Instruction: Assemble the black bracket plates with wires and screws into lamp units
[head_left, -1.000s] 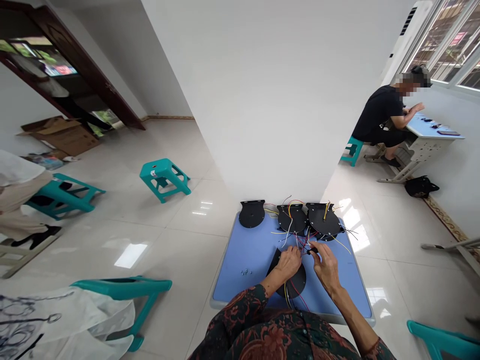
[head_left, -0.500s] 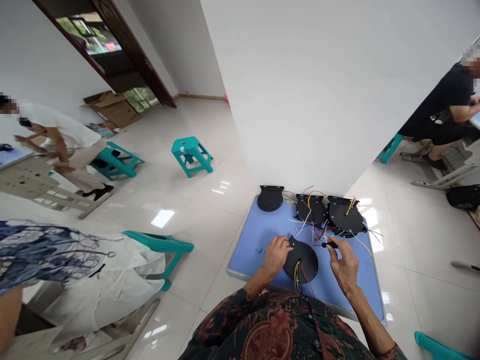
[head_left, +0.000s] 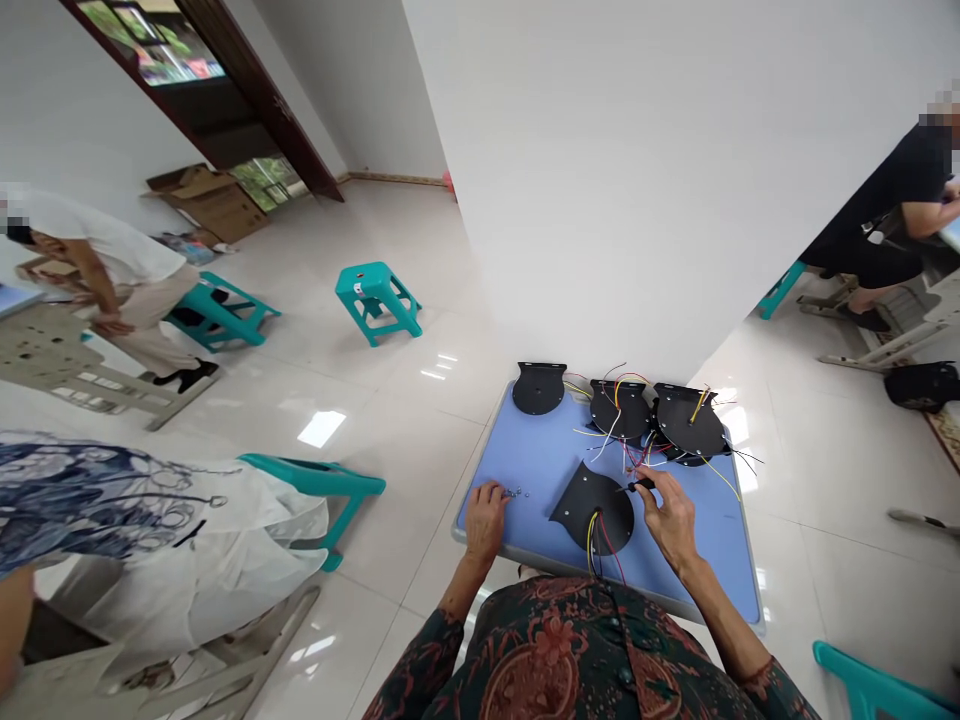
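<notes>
My left hand (head_left: pixel 486 522) rests on the blue table top, its fingertips at a small cluster of metal fasteners (head_left: pixel 514 492). My right hand (head_left: pixel 670 522) pinches a small black part (head_left: pixel 641 484) among thin coloured wires. Between my hands lies a black round plate (head_left: pixel 592 510) with yellow and red wires running off its near edge; neither hand touches it. Along the far side stand several more black plates, the nearest to my right hand (head_left: pixel 688 425) and the others (head_left: pixel 620 410) (head_left: pixel 538 388), some trailing wires. The wires tangle in front of them.
The blue folding table (head_left: pixel 720 540) has a grey rim. A person in a white top (head_left: pixel 112 265) stands at far left, and a person in black (head_left: pixel 892 200) sits at right. Teal stools (head_left: pixel 377 298) and a white bag (head_left: pixel 225 560) stand on the tiled floor.
My left hand has moved off the black plate, leftward to the fasteners. My right hand still holds the black part. The view has shifted slightly.
</notes>
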